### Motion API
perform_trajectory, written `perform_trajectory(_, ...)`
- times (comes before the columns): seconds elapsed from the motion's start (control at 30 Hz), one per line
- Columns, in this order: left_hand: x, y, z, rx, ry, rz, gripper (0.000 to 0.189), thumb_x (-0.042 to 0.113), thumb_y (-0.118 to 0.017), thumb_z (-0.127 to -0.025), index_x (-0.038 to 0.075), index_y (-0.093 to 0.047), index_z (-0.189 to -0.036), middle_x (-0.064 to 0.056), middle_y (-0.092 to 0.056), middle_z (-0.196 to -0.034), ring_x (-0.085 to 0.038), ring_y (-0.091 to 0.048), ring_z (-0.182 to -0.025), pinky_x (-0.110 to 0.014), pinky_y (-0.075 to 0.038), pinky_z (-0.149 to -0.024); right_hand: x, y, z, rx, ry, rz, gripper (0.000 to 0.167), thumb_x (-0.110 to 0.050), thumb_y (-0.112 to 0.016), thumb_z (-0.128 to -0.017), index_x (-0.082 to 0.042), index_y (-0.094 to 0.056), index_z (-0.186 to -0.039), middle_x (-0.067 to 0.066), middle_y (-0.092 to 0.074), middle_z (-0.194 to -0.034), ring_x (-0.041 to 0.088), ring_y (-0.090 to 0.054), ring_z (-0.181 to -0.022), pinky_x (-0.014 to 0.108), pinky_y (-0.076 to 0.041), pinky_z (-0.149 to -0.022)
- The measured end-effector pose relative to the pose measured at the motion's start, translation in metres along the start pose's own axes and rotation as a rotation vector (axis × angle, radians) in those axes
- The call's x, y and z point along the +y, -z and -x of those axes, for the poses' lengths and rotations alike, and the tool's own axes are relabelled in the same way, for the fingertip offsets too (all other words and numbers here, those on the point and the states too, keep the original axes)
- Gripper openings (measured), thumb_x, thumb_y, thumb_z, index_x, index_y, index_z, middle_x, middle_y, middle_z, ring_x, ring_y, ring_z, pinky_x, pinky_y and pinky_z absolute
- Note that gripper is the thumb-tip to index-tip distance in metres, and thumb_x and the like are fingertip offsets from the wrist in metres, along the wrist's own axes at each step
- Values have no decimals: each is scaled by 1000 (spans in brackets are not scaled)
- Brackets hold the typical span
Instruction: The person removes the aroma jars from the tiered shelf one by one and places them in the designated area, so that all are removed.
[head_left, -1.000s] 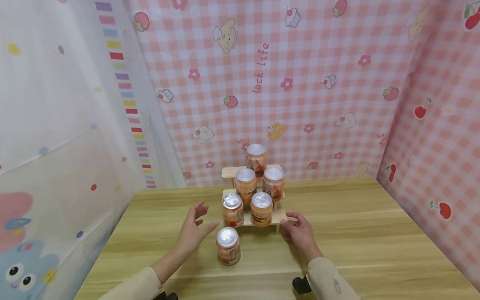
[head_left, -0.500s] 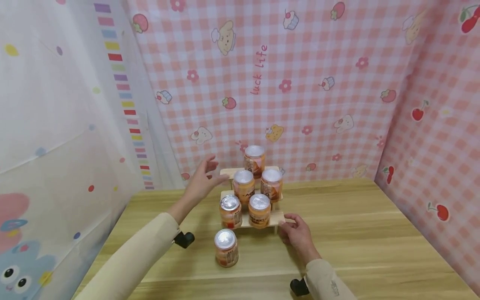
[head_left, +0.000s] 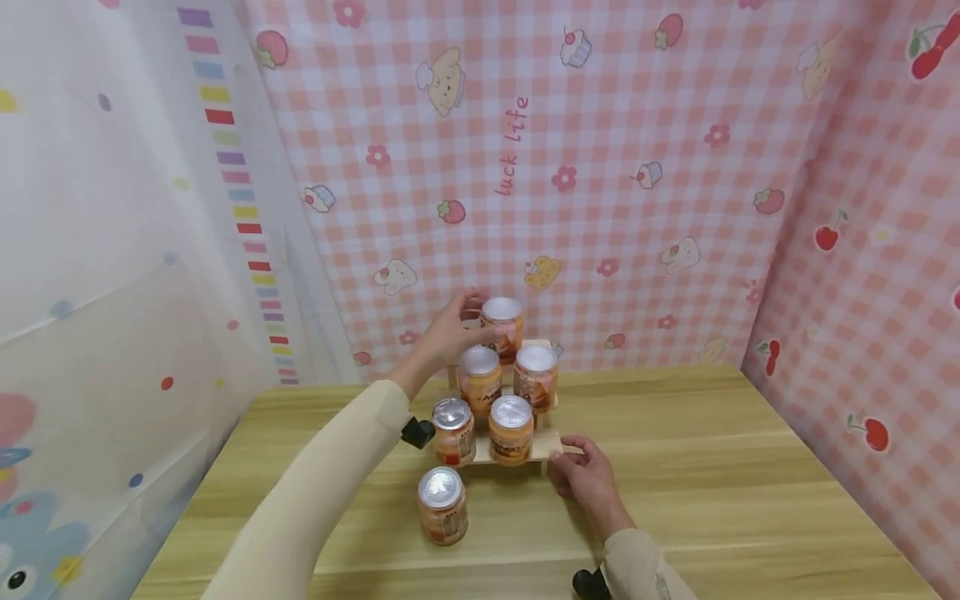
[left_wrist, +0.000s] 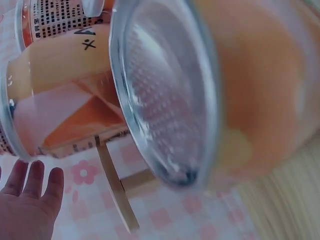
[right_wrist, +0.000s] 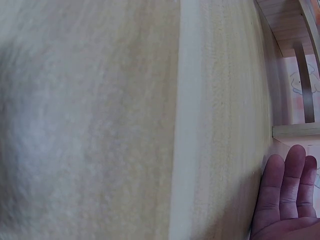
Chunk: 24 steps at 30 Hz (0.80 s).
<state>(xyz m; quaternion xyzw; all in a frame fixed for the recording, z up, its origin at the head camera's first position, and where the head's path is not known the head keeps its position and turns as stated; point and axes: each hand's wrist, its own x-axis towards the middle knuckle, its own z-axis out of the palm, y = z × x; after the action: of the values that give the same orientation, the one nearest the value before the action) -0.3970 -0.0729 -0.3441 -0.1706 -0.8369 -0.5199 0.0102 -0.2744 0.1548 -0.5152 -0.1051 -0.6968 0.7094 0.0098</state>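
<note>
A three-tier wooden stand [head_left: 547,447] bears several orange-labelled cans with silver lids: one on the top tier, two on the middle, two on the bottom. My left hand [head_left: 448,335] is around the top can [head_left: 512,333], thumb in front and fingers behind its left side. In the left wrist view, the left fingers [left_wrist: 34,185] look straight beside a can's end [left_wrist: 65,100]; whether they touch is unclear. My right hand [head_left: 592,485] rests by the stand's lower right corner, fingers [right_wrist: 270,187] extended near its wooden frame in the right wrist view; its thumb is hidden there.
One more can [head_left: 444,512] stands upright on the wood-grain table [head_left: 675,500], in front of the stand. A pink checked cloth [head_left: 600,208] hangs behind, and a white patterned sheet [head_left: 150,333] hangs at the left.
My left hand has moved up and right, from near the bottom tier's left side to the top can. The right hand stays by the stand's corner. The cans stay on their tiers.
</note>
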Motion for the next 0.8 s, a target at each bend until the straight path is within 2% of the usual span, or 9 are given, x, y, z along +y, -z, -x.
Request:
perform_trajectory(0.13,2,-3,-3,-5,17,-2,88,36,-84,-81,10,-36,-150,-10,-50,-140,-27,-48,-128,-45,-40,-107,0,-1,-1,1,-1,0,34,-8,-67,-94,2,-53,-124,2,-64,-84,13,-61,-68,30,-51,-56)
perform_trajectory(0.27,2,-6,-5,-3,27,30,83,27,-83,-82,7,-37,-149,-11,-52,-135,-27,-50,-125,-44,-43,-104,-1,-2,-1,2,-3,3,33,-8,-67,-94,2,-53,-123,1,-64,-84,13,-61,-68,30,-51,-56)
perform_trajectory(0.37,1,-8,-6,0,33,40,81,22,-83,-83,7,-38,-148,-9,-53,-133,-27,-50,-123,-43,-43,-104,-2,-2,0,5,-11,4,33,-8,-67,-95,2,-53,-123,2,-64,-85,13,-61,-69,30,-51,-56)
perform_trajectory(0.7,2,-13,-10,12,34,17,70,24,-83,-81,12,-45,-139,-8,-57,-128,-24,-55,-117,-41,-46,-101,-2,-1,0,14,-20,15,34,-7,-65,-95,1,-53,-125,7,-65,-89,14,-61,-70,31,-52,-58)
perform_trajectory(0.8,3,-13,-12,39,31,32,69,24,-84,-81,11,-46,-138,-7,-57,-128,-23,-55,-116,-38,-46,-100,-2,-1,0,12,-20,18,34,-8,-65,-95,1,-54,-125,7,-65,-90,15,-62,-71,31,-52,-58)
